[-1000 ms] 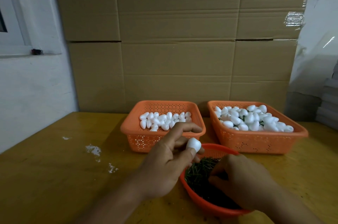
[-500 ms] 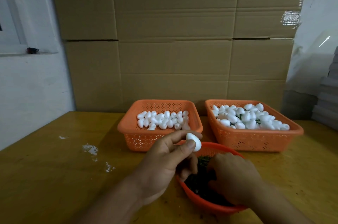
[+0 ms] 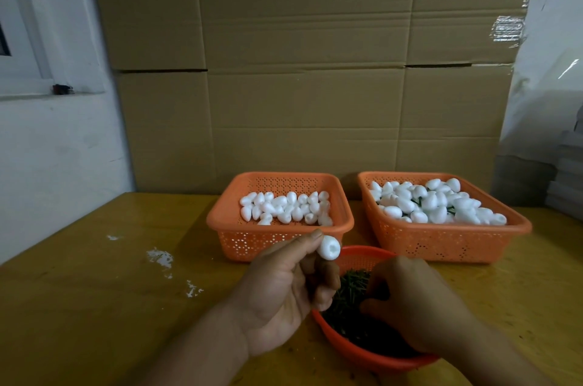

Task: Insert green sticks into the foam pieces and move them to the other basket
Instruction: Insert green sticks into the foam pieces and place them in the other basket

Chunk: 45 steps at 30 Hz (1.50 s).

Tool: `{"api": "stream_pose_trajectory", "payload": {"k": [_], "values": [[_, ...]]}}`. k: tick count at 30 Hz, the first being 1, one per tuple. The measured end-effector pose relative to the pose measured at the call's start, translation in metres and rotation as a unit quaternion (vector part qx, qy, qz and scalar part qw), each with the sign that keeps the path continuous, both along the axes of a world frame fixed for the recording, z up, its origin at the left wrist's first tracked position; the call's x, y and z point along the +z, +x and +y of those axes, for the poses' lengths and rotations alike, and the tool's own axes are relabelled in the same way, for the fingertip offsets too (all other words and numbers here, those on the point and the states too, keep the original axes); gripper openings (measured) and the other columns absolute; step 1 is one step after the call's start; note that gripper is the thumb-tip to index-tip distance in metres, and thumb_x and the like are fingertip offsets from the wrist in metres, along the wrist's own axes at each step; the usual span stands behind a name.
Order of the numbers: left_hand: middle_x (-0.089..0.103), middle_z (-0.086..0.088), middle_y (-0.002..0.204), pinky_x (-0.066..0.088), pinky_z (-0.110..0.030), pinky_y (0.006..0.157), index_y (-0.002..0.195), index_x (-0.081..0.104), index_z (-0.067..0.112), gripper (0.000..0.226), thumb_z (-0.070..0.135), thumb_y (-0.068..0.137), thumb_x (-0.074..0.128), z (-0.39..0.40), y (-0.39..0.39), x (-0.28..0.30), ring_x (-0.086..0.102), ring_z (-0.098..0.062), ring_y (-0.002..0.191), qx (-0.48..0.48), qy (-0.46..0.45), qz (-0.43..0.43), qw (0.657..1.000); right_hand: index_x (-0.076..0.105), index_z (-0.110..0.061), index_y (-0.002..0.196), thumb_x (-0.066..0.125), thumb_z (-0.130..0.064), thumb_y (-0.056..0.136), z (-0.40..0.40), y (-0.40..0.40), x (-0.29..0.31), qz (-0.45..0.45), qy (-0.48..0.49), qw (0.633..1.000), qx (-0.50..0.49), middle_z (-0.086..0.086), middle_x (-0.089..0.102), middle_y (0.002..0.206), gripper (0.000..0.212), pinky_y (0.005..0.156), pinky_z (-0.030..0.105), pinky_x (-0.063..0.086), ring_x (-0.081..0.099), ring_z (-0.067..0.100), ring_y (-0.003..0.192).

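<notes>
Pinching one white foam piece (image 3: 328, 247) between thumb and fingertip of the left hand (image 3: 285, 294), up above the near rim of the round orange bowl (image 3: 372, 355), small hole end facing the camera. Reaching into that bowl with the right hand (image 3: 410, 303), fingers curled down among the green sticks (image 3: 350, 287); cannot tell if pinching a stick, fingertips hidden.

Sitting on the yellow table (image 3: 94, 306) behind the bowl: two square orange baskets side by side, a little apart. Holding plain white foam pieces (image 3: 285, 207) in a low layer, toward its near side, in the left basket (image 3: 277, 242). Holding a taller heap of foam pieces with green sticks (image 3: 438, 204) poking out between them in the right basket (image 3: 441, 243).

Standing behind both baskets: big cardboard boxes (image 3: 303, 70). Lying on the table to the left: white crumbs (image 3: 161, 258).
</notes>
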<state>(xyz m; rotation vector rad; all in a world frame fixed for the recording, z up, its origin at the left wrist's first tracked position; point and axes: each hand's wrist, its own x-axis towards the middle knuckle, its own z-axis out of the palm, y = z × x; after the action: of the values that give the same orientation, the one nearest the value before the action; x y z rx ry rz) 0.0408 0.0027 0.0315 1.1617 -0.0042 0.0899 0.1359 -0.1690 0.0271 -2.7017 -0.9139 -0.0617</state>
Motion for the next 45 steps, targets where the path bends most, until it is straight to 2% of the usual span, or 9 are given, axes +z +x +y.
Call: {"api": "stream_pose_trajectory", "payload": {"k": [7,11,16,22,27,30,34,39,45], "values": [[0.060,-0.015,0.067,0.040,-0.028,0.050,0.083,0.069,0.013,0.022,0.034,0.088,0.064,0.002,0.001,-0.002,0.050,-0.018,0.051,0.015,-0.020,0.022,0.999,0.076,-0.031,0.089,0.069,-0.045,0.087,-0.004,0.000,0.002,-0.047,0.081,0.995,0.026,-0.009,0.070,0.076,0.015,0.070,0.030,0.056,0.064,0.006,0.070],[0.060,-0.014,0.066,0.040,-0.028,0.050,0.082,0.068,0.012,0.022,0.034,0.088,0.063,0.002,0.001,0.000,0.050,-0.018,0.050,0.022,-0.020,0.030,0.999,0.078,-0.037,0.090,0.070,-0.038,0.090,-0.004,-0.006,0.008,-0.025,0.178,0.982,0.057,-0.016,0.070,0.069,0.008,0.060,0.020,0.051,0.063,-0.001,0.064],[0.059,-0.013,0.066,0.039,-0.027,0.049,0.090,0.065,0.011,0.025,0.035,0.087,0.064,0.001,0.000,0.000,0.049,-0.017,0.049,0.030,-0.027,0.037,0.999,0.079,-0.028,0.079,0.072,-0.022,0.089,-0.005,-0.016,0.018,0.103,0.381,0.910,0.127,-0.010,0.071,0.061,0.014,0.045,0.010,0.039,0.058,0.000,0.046],[0.060,-0.011,0.065,0.040,-0.026,0.048,0.088,0.066,0.011,0.026,0.037,0.087,0.065,0.002,0.000,0.001,0.050,-0.016,0.050,0.024,-0.018,0.038,0.999,0.070,-0.011,0.086,0.072,-0.011,0.084,-0.001,-0.024,0.020,0.251,0.487,0.820,0.165,0.016,0.074,0.073,0.002,0.041,0.029,0.052,0.068,0.028,0.051],[0.058,-0.010,0.063,0.040,-0.025,0.048,0.099,0.062,0.008,0.031,0.037,0.090,0.062,0.000,-0.001,0.001,0.050,-0.016,0.048,0.022,-0.010,0.041,0.999,0.070,-0.013,0.076,0.077,-0.033,0.070,0.001,-0.029,0.021,0.214,0.513,0.811,0.184,0.015,0.073,0.068,0.022,0.040,0.023,0.045,0.062,0.019,0.045],[0.058,-0.010,0.062,0.040,-0.024,0.046,0.107,0.061,0.005,0.036,0.036,0.089,0.063,-0.001,-0.001,0.001,0.052,-0.015,0.047,0.022,-0.020,0.044,0.999,0.074,-0.013,0.068,0.078,-0.030,0.066,0.005,-0.033,0.021,0.157,0.548,0.801,0.183,0.013,0.068,0.058,0.017,0.043,0.017,0.043,0.055,0.009,0.043],[0.058,-0.008,0.063,0.039,-0.023,0.047,0.112,0.061,0.006,0.039,0.037,0.090,0.062,-0.001,-0.002,0.002,0.053,-0.014,0.048,0.014,-0.013,0.046,0.999,0.080,-0.017,0.069,0.078,-0.028,0.067,0.007,-0.035,0.022,0.117,0.556,0.800,0.195,0.013,0.068,0.069,0.012,0.058,0.031,0.050,0.063,0.025,0.062],[0.059,-0.010,0.064,0.040,-0.024,0.047,0.102,0.063,0.008,0.033,0.039,0.090,0.061,-0.001,-0.002,0.002,0.050,-0.015,0.048,0.009,-0.011,0.051,0.999,0.080,-0.014,0.076,0.078,-0.025,0.064,0.006,-0.033,0.019,0.175,0.567,0.785,0.179,0.011,0.069,0.058,0.016,0.045,0.021,0.049,0.061,0.016,0.047],[0.059,-0.010,0.063,0.040,-0.023,0.046,0.087,0.068,0.011,0.028,0.038,0.092,0.061,0.000,-0.002,0.001,0.050,-0.016,0.048,0.006,-0.017,0.051,0.999,0.080,-0.018,0.081,0.079,-0.022,0.065,0.009,-0.033,0.014,0.170,0.563,0.788,0.181,0.011,0.076,0.070,0.017,0.053,0.021,0.056,0.074,0.020,0.063]]}}
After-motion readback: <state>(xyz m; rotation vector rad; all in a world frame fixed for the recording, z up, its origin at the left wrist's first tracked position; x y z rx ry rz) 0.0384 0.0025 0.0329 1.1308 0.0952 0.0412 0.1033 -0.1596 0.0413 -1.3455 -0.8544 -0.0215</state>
